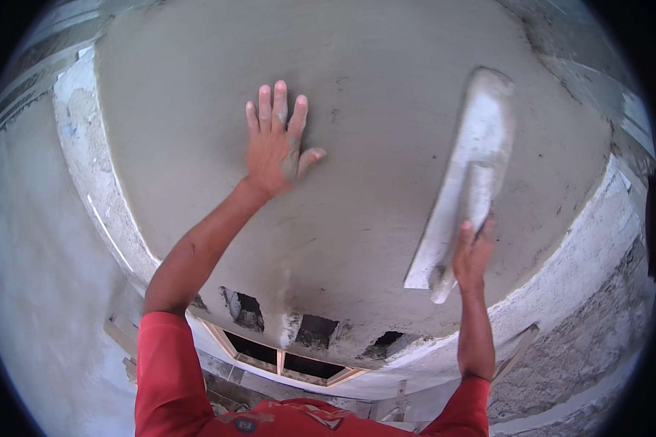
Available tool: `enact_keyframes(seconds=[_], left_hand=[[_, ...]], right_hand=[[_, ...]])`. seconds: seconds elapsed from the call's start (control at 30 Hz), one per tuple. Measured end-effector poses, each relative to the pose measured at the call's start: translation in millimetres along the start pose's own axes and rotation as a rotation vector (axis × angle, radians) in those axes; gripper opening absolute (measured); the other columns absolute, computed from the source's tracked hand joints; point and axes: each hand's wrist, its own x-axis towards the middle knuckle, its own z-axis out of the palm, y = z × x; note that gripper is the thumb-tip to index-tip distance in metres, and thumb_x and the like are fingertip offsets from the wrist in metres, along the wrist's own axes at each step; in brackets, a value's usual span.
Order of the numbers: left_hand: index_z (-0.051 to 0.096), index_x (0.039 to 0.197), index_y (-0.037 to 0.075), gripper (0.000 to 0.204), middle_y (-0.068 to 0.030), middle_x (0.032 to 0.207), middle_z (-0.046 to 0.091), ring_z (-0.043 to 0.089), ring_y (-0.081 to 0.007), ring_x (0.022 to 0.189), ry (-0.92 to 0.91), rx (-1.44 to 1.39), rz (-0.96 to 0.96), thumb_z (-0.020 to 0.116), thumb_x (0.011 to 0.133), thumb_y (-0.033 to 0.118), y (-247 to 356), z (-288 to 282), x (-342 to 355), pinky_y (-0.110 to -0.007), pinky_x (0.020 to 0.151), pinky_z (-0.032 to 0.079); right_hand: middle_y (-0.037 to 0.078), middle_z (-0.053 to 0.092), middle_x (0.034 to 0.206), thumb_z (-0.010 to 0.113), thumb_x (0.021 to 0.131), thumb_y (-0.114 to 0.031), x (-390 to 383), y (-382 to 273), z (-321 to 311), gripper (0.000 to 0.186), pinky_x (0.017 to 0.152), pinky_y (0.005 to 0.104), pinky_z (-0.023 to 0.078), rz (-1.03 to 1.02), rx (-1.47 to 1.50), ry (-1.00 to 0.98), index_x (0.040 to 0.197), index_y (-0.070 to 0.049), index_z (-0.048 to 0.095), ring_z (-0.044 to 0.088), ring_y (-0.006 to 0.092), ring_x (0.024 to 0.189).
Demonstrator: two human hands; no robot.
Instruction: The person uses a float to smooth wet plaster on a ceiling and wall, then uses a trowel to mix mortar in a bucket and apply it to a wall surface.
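Observation:
Spread flat with its fingers apart, my left hand [273,149] lies against or just off a broad sheet of smooth grey plaster [372,197]. Grey smears mark its thumb and forefinger. On the right, my right hand [473,258] is wrapped round the handle of a long plastering trowel [482,116]. The trowel's pale blade is coated with plaster and slants from the upper right down toward the lower left. Whether the whole blade touches the plaster, I cannot tell. Small pits and faint streaks show in the surface between my hands.
Several dark, rough holes break the plaster's lower edge, among them one square hole [317,331]. Below them is a wooden frame [280,360] with dark openings. Rough whitish borders [87,138] run down both sides. A rough grey wall [590,328] stands at the right.

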Motion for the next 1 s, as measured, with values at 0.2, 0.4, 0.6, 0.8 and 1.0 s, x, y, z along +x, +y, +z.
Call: enact_keyframes(seconds=[0.2, 0.4, 0.6, 0.8, 1.0], left_hand=[[0.007, 0.154, 0.003, 0.081, -0.0262, 0.158, 0.005, -0.001, -0.0476, 0.145, 0.016, -0.221, -0.214, 0.039, 0.098, 0.051, 35.1, -46.5, -94.4, -0.063, 0.112, 0.003], [0.012, 0.152, -0.001, 0.079, -0.0349, 0.153, 0.009, 0.004, -0.0567, 0.140, -0.300, -0.279, -0.650, 0.053, 0.096, 0.037, 39.4, -72.9, -265.2, -0.063, 0.112, 0.007], [0.015, 0.149, -0.007, 0.078, -0.0354, 0.151, 0.016, 0.011, -0.0537, 0.140, -0.464, -0.252, -0.866, 0.055, 0.093, 0.031, 26.0, -106.5, -352.8, -0.060, 0.114, 0.006], [0.014, 0.148, -0.008, 0.080, -0.0346, 0.149, 0.020, 0.016, -0.0509, 0.140, -0.512, -0.220, -0.877, 0.057, 0.094, 0.031, -12.9, -121.9, -366.4, -0.058, 0.115, 0.008], [0.014, 0.148, -0.008, 0.082, -0.0363, 0.148, 0.021, 0.019, -0.0518, 0.138, -0.448, -0.299, -0.920, 0.060, 0.092, 0.030, -33.2, -124.2, -377.1, -0.058, 0.114, 0.013]], right_hand=[[0.035, 0.046, 0.134, 0.052, 0.096, -0.026, 17.8, -99.8, 57.4, 0.066, 0.104, 0.0497, 0.041, -0.272, -0.025, -0.037, 0.147, 0.005, 0.024, 0.051, 0.0436, 0.124], [0.034, 0.062, 0.109, 0.058, 0.092, -0.021, -3.2, -169.0, 120.4, 0.071, 0.089, 0.0453, 0.054, 0.003, 0.017, -0.219, 0.148, 0.004, 0.023, 0.061, 0.0462, 0.106], [0.036, 0.049, 0.129, 0.062, 0.087, -0.016, -74.5, -107.8, 176.7, 0.073, 0.094, 0.0465, 0.050, -0.242, 0.037, -0.150, 0.146, 0.004, 0.024, 0.057, 0.0497, 0.111], [0.036, 0.055, 0.121, 0.056, 0.090, -0.013, -21.0, -198.1, 160.3, 0.067, 0.092, 0.0498, 0.048, -0.097, 0.017, -0.051, 0.146, 0.003, 0.023, 0.059, 0.0499, 0.108], [0.037, 0.056, 0.120, 0.054, 0.091, -0.014, -14.6, -217.0, 170.3, 0.065, 0.092, 0.0493, 0.047, -0.084, 0.009, 0.001, 0.145, 0.004, 0.023, 0.058, 0.0502, 0.108]])
